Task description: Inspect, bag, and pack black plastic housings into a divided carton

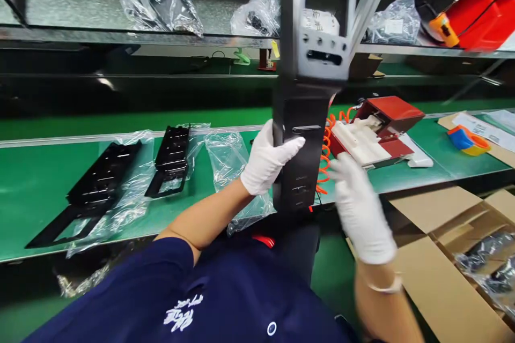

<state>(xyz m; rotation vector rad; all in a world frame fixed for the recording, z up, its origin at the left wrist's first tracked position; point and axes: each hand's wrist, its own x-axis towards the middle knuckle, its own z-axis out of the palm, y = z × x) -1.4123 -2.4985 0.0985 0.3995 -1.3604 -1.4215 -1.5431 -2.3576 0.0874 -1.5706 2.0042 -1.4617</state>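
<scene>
- The step in hand looks like handling one long black panel [301, 118], stood upright over the near edge of the green counter [32, 182], its grey top end raised toward the shelf.
- Left hand [267, 158]: the grip is closed around the panel's left edge at mid-height, thumb across the front face.
- Right hand [360, 209]: blurred, fingers loose and open, just beside the panel's lower right edge; whether it touches, I cannot tell.
- Any further turn or set-down would, I judge, call for the right hand to steady the lower end.
- Two bagged panels [104, 177] lie to the left, and a cardboard box [442, 278] to the right.
</scene>
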